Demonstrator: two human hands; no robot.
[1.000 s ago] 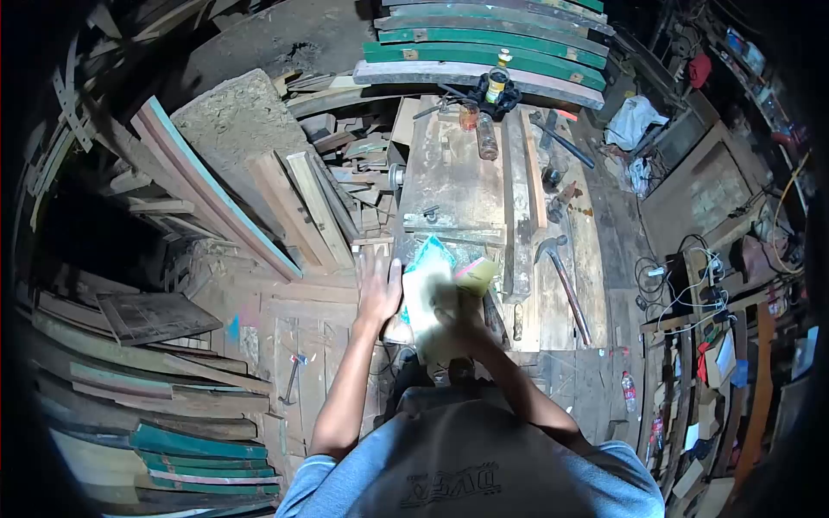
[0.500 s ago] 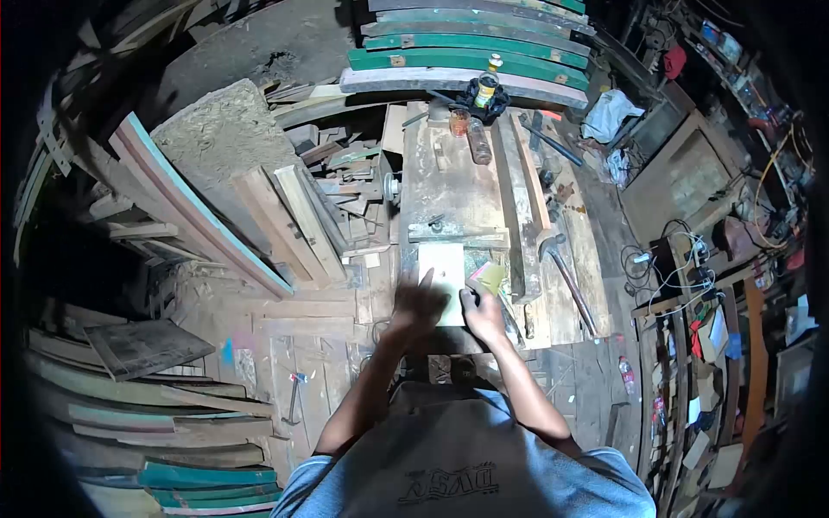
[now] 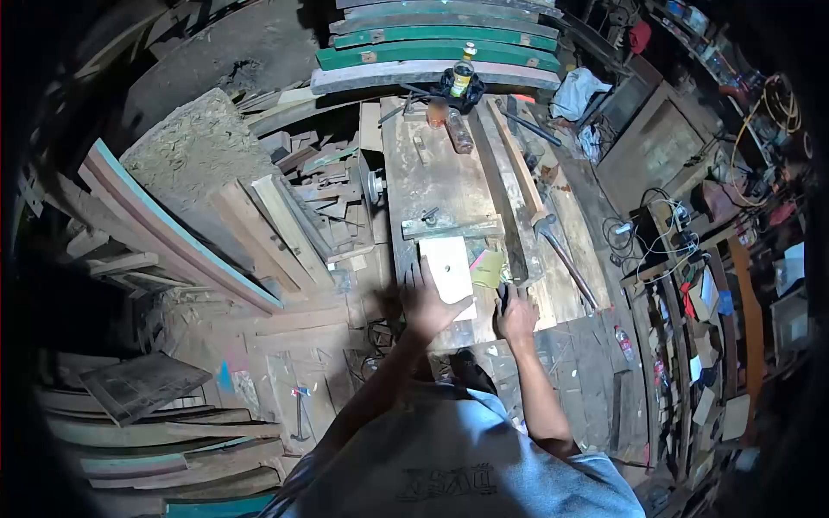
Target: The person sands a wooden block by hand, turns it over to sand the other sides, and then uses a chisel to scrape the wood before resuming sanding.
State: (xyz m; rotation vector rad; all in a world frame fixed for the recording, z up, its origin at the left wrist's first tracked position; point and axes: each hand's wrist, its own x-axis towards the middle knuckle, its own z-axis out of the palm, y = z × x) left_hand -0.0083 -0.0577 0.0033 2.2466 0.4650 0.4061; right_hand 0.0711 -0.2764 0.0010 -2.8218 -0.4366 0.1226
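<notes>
The pale, flat rectangular wooden board (image 3: pixel 450 269) lies on the near end of my long, worn wooden table (image 3: pixel 432 177), just this side of a grey crosswise batten (image 3: pixel 452 228). My left hand (image 3: pixel 429 304) rests spread wide at the board's near left corner, fingers fanned, gripping nothing. My right hand (image 3: pixel 516 318) sits to the right of the board at the table's near edge; it seems loosely curled around something dark, but I cannot tell what. A small yellow-green block (image 3: pixel 489 269) lies just right of the board. Farther right lies a steel claw hammer with a long handle (image 3: pixel 563 256). To steady the board well, I judge I should press flat and even, palm down.
</notes>
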